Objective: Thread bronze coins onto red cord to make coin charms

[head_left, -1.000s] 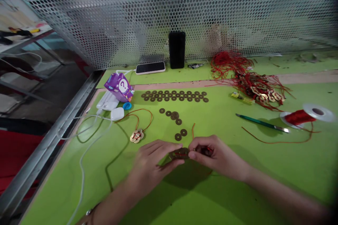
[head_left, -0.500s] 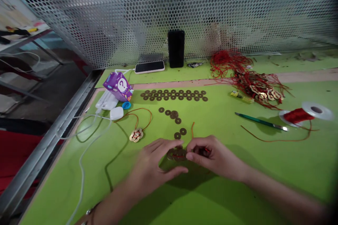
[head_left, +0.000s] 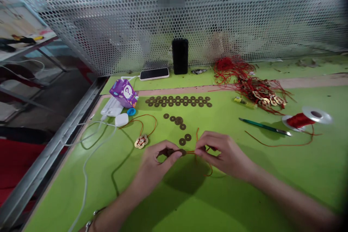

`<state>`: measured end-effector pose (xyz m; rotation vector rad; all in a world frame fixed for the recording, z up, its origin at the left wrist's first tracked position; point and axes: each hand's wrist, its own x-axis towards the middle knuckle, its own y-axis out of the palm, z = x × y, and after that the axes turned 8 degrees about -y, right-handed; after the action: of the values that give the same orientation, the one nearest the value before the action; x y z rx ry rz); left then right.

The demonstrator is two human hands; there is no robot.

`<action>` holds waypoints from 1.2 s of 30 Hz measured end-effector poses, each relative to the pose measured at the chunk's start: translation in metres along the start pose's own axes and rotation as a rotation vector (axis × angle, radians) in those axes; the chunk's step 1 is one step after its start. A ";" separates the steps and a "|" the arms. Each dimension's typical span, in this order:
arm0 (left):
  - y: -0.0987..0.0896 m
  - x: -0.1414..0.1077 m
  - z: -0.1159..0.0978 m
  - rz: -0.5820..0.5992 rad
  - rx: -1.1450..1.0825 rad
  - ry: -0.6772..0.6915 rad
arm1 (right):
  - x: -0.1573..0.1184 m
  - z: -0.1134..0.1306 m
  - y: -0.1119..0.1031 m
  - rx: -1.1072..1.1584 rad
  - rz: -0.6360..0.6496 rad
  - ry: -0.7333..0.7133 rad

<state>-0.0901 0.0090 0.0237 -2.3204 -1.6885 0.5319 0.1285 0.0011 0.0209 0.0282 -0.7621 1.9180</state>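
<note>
My left hand pinches a small group of dark coins between thumb and fingers, above the green table. From the coins a red cord runs to my right hand, whose thumb and fingers are closed on it. Loose cord ends hang above and below my right fingers. Just beyond the hands lie loose coins, with others trailing back to the left. A finished-looking knotted coin cluster with an orange-red cord loop rests left of my left hand.
Rows of coins lie farther back. Right: red spool, green pen-like tool, yellow lighter, tangled corded coins. Left: purple box, white cables. A black phone stands against the perforated metal screen.
My left hand has gone from spread around the coins to pinching them. The coins are now tilted, with cord stretched between the hands. The view has shifted slightly.
</note>
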 end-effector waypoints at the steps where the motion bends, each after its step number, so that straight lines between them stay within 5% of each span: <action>1: -0.002 0.001 0.000 -0.055 0.021 0.032 | 0.000 0.001 -0.007 -0.012 -0.015 -0.005; 5: -0.008 0.003 -0.002 -0.246 0.130 0.216 | -0.004 0.004 -0.038 0.140 0.030 -0.018; 8: -0.009 0.003 -0.003 -0.298 0.173 0.353 | -0.009 0.006 -0.050 0.472 0.201 -0.079; 11: -0.009 0.002 -0.004 -0.327 0.201 0.441 | -0.011 0.007 -0.043 0.728 0.510 -0.090; 14: -0.009 0.000 -0.006 -0.340 0.218 0.505 | -0.010 0.003 -0.026 0.593 0.660 -0.023; 19: -0.007 -0.003 -0.008 -0.316 0.247 0.731 | -0.006 -0.017 -0.005 -0.395 0.262 0.287; 21: -0.005 -0.005 -0.008 -0.305 0.273 0.813 | -0.002 -0.024 -0.001 -0.620 0.153 0.361; 27: -0.002 -0.011 -0.008 -0.280 0.324 0.893 | 0.011 -0.022 0.008 -0.776 0.149 0.401; 36: -0.001 -0.011 -0.005 -0.212 0.022 0.485 | 0.012 -0.032 0.004 -0.715 0.120 0.314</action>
<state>-0.0918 -0.0008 0.0305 -2.0041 -1.6388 -0.0541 0.1292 0.0266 -0.0030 -0.7532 -1.2018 1.6048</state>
